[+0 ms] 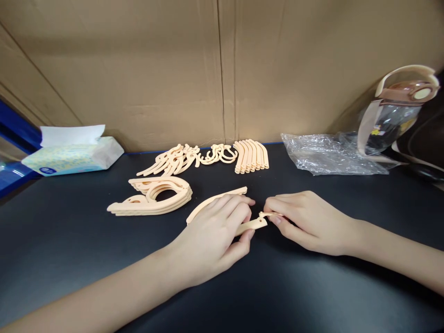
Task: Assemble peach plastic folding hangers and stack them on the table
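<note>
My left hand (217, 236) is closed around a cream plastic hanger arm (255, 225), whose end with a small hole sticks out past the fingers. A second curved hanger arm (215, 199) shows just beyond the knuckles; whether the two pieces are joined is hidden. Between thumb and fingertips, my right hand (308, 224) pinches a thin cream piece that looks like a hanger hook (262, 215). Its knobbed end meets, or lies right at, the holed end of the arm. Most of the hook is covered by the fingers.
Stacked folding hangers (166, 203) lie left of my hands. Behind are loose curved arms (169, 159), hooks (218, 155) and a row of arms (251, 157). A tissue pack (74, 155) stands left; crumpled clear plastic (333, 155) and a water bottle (395, 118) are right. Cardboard (156, 69) backs the black table.
</note>
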`<state>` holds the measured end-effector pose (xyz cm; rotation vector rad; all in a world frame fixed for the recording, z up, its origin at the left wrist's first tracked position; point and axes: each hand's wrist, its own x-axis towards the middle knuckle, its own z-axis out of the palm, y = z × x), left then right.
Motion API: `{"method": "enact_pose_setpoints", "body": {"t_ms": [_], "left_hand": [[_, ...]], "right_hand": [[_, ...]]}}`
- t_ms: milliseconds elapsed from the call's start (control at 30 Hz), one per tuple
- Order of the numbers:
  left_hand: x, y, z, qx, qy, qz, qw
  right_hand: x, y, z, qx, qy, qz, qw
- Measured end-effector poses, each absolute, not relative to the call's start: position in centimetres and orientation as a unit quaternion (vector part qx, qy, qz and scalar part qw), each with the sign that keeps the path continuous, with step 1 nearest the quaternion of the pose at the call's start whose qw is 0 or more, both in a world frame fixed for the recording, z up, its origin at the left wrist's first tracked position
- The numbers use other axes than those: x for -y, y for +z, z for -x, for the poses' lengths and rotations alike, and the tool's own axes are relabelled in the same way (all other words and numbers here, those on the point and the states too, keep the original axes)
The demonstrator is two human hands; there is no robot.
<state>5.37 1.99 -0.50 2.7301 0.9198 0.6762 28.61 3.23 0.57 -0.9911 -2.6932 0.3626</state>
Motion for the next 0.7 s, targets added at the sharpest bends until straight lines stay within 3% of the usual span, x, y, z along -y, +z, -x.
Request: {"method": "enact_pose_setpoints", "body": {"t_ms": [700], "left_hand": [[-1.95, -0.49, -5.49, -0.308, 0.23, -0.919, 0.085]], "right_hand": [[-2.94, 0.39, -28.39, 0.906, 0.199, 0.338, 0.159]]}}
